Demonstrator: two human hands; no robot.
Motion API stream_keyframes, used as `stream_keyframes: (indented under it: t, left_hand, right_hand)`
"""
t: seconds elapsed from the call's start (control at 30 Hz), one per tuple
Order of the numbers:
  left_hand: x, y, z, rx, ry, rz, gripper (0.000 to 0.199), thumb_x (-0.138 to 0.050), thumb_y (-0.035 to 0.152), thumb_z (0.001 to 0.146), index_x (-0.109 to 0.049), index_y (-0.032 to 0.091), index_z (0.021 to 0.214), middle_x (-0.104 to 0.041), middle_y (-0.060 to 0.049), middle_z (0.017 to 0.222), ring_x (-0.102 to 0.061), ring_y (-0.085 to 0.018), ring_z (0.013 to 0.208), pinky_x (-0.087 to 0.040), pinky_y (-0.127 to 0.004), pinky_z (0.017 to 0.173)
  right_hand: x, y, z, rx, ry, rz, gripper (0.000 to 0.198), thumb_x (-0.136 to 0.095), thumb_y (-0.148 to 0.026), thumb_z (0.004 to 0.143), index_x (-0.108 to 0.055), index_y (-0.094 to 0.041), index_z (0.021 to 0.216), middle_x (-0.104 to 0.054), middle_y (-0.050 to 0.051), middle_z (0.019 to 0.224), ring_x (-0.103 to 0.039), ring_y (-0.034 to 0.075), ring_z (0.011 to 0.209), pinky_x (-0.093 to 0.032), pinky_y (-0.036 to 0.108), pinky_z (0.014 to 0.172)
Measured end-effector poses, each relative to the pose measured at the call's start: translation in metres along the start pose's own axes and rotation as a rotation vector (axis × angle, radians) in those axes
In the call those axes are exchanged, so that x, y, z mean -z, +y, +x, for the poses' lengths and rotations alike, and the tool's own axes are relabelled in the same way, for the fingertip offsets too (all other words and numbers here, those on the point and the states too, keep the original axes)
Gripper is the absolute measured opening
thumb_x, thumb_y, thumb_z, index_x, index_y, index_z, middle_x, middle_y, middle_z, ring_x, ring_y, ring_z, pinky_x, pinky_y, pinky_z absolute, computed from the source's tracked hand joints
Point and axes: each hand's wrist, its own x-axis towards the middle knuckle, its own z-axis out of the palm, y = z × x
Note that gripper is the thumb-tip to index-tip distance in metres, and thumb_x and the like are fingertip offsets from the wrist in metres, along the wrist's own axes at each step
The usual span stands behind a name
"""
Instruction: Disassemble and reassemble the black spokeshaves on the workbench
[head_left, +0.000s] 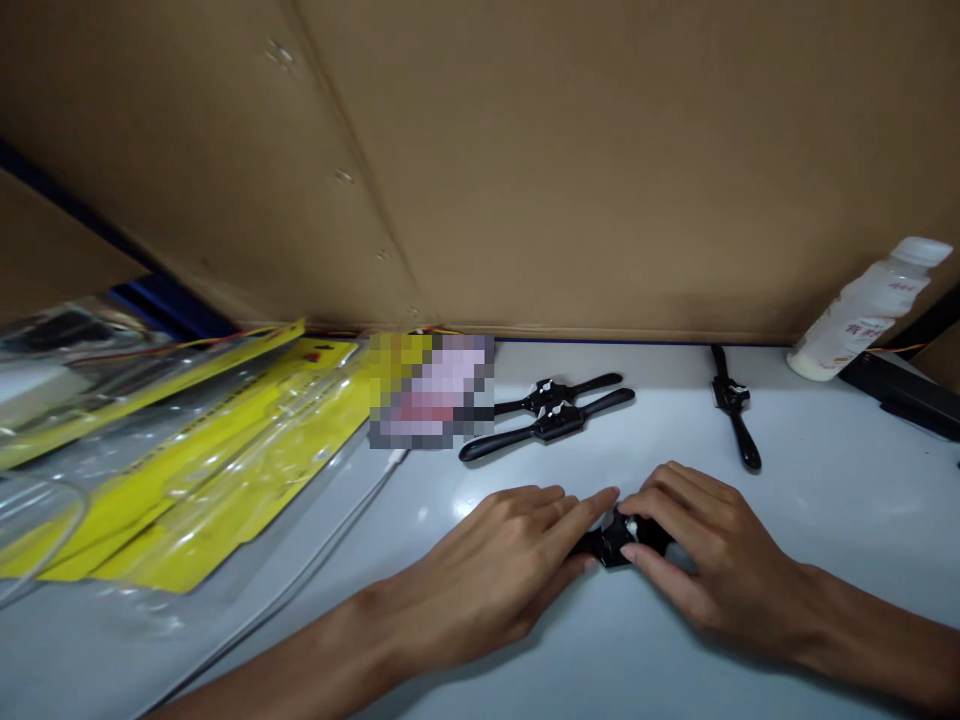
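Note:
Low over the near part of the table, a black spokeshave (616, 545) lies between my two hands. My left hand (510, 550) is closed around its left handle, with the index finger stretched along the top. The thumb and fingers of my right hand (720, 560) pinch its middle part near a small shiny screw or knob; the right handle is mostly hidden under that hand. Beyond them, two more spokeshaves lie side by side, the nearer spokeshave (559, 422) in front of the farther spokeshave (547, 394). Another spokeshave (733, 400) lies lengthwise to the right.
Yellow cards with clear plastic packaging (225, 460) are heaped at the left. A white cable (330, 545) runs to a blurred-out pinkish object (442, 390). At the back right a milky bottle (862, 315) leans near a black object (915, 395). A cardboard wall (562, 180) closes the back.

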Motion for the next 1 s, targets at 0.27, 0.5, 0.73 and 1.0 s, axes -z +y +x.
stream_keyframes:
  t: [0.27, 0.5, 0.73, 1.0]
  left_hand:
    - [-0.0014, -0.0011, -0.0003, -0.017, 0.024, 0.021, 0.039, -0.043, 0.024, 0.108, -0.039, 0.017, 0.146, -0.073, -0.007, 0.098, -0.07, -0.025, 0.081, -0.059, -0.038, 0.069]
    - [-0.0011, -0.0002, -0.0012, -0.013, 0.014, 0.006, 0.041, -0.043, 0.024, 0.108, -0.037, 0.017, 0.147, -0.074, -0.006, 0.099, -0.07, -0.025, 0.082, -0.059, -0.039, 0.07]
    - [-0.0005, 0.0003, -0.0015, -0.014, 0.038, 0.027, 0.04, -0.044, 0.023, 0.108, -0.037, 0.017, 0.147, -0.074, -0.007, 0.1, -0.071, -0.024, 0.082, -0.059, -0.038, 0.071]
    - [0.0006, 0.0003, -0.0007, -0.013, 0.016, -0.005, 0.041, -0.046, 0.022, 0.107, -0.036, 0.019, 0.147, -0.073, -0.005, 0.101, -0.07, -0.023, 0.081, -0.057, -0.036, 0.07]
  right_hand:
    - [0.003, 0.0008, -0.0009, 0.057, 0.02, 0.077, 0.026, -0.046, -0.002, 0.094, -0.067, -0.017, 0.092, -0.062, 0.008, 0.092, -0.055, 0.02, 0.082, -0.048, 0.033, 0.069]
    - [0.0033, -0.0017, -0.0006, 0.025, 0.078, 0.122, 0.018, -0.057, -0.01, 0.093, -0.062, -0.014, 0.109, -0.064, 0.01, 0.1, -0.058, 0.021, 0.086, -0.052, 0.036, 0.073]
    - [0.0009, 0.001, -0.0002, 0.013, 0.029, 0.051, 0.024, -0.048, -0.006, 0.098, -0.068, -0.015, 0.089, -0.058, 0.006, 0.084, -0.052, 0.018, 0.075, -0.044, 0.032, 0.065]
    - [0.002, 0.0004, 0.0009, 0.023, 0.049, 0.079, 0.018, -0.058, -0.023, 0.101, -0.074, -0.013, 0.102, -0.059, 0.006, 0.084, -0.053, 0.017, 0.073, -0.044, 0.031, 0.065]
